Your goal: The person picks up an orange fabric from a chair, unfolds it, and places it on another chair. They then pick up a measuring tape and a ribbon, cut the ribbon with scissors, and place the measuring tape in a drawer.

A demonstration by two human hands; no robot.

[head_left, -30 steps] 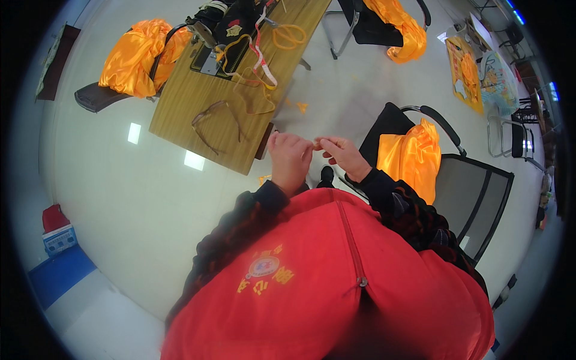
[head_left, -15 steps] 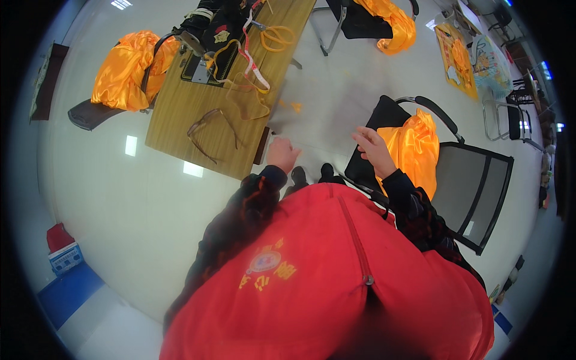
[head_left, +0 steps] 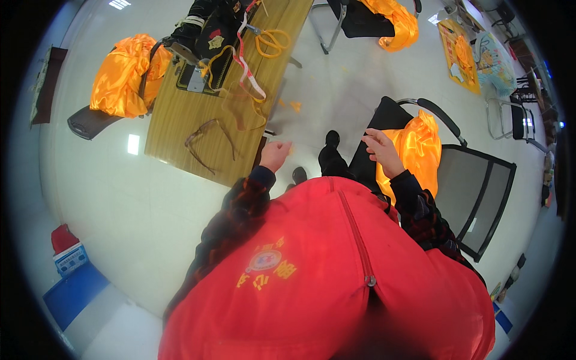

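Orange cloth point(head_left: 423, 153) lies heaped on black chair point(head_left: 384, 113) near right hand point(head_left: 385, 153), fingers slightly parted; left hand point(head_left: 275, 156) curled, contents unclear; cloth probably light, soft, slippery, best gripped by a bunched fold.

Two hands point(head_left: 275, 156) point(head_left: 385, 152), two shoes point(head_left: 332, 138) point(head_left: 299, 175), one table point(head_left: 174, 120), one sewing machine point(head_left: 211, 29), one pair of glasses point(head_left: 201, 128), one pair of scissors point(head_left: 262, 33) and one tape point(head_left: 242, 63) are counted; on chairs point(head_left: 93, 122) point(head_left: 363, 18) point(head_left: 483, 195) point(head_left: 521, 126), of which at least four are seen, three orange cloths point(head_left: 120, 78) point(head_left: 399, 24) point(head_left: 423, 147) are tallied; one blue box point(head_left: 71, 259) and at least two floor scraps point(head_left: 296, 107) point(head_left: 281, 102) are made out
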